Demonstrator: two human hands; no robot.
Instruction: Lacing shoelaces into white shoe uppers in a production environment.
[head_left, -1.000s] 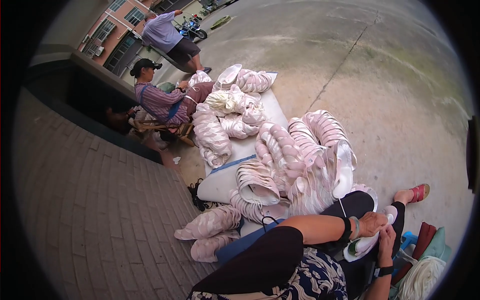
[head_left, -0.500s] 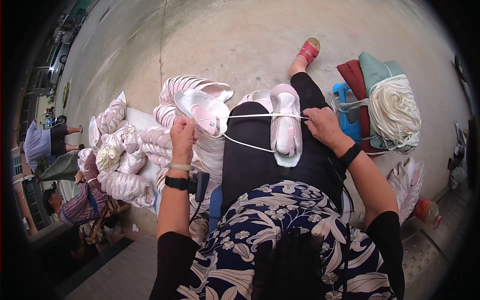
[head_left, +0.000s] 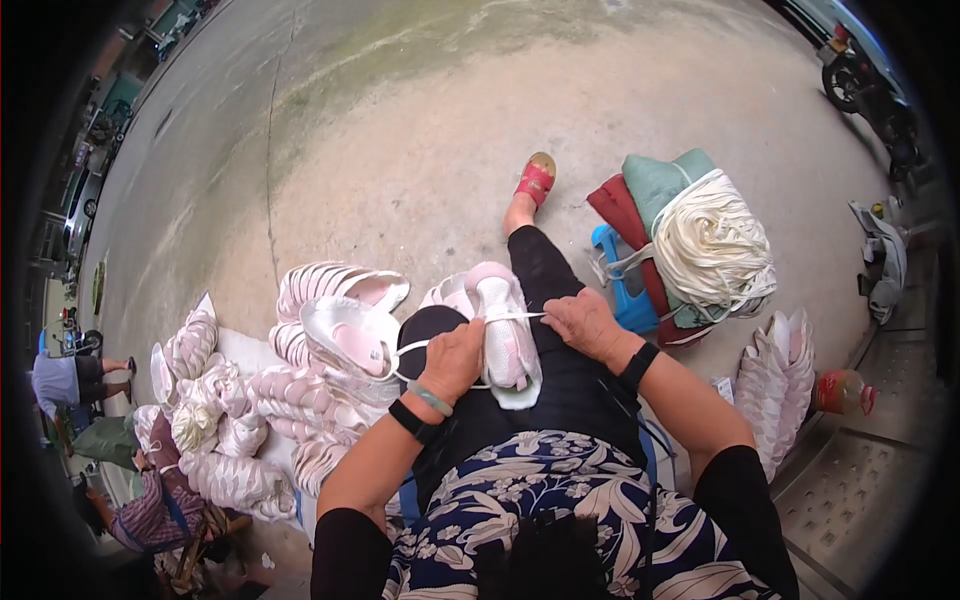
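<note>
A pink and white shoe [head_left: 503,335] lies on the lap in the middle of the frame, its long way pointing up toward the foot. It sits between both hands, equally near each. The left hand [head_left: 452,358] and right hand [head_left: 585,325] each pinch a white lace [head_left: 515,317] tight in closed fingers. No labels show.

An outdoor yard used as a makeshift shoe workshop: a wide bare concrete ground [head_left: 420,120] stretches out, with stacks of pink-and-white shoe uppers [head_left: 300,400] heaped on a low white slab, a big hank of cream cord [head_left: 712,245] on folded cloth, a parked motorcycle [head_left: 868,90] at the edge, and another seated person [head_left: 150,505] working nearby.
</note>
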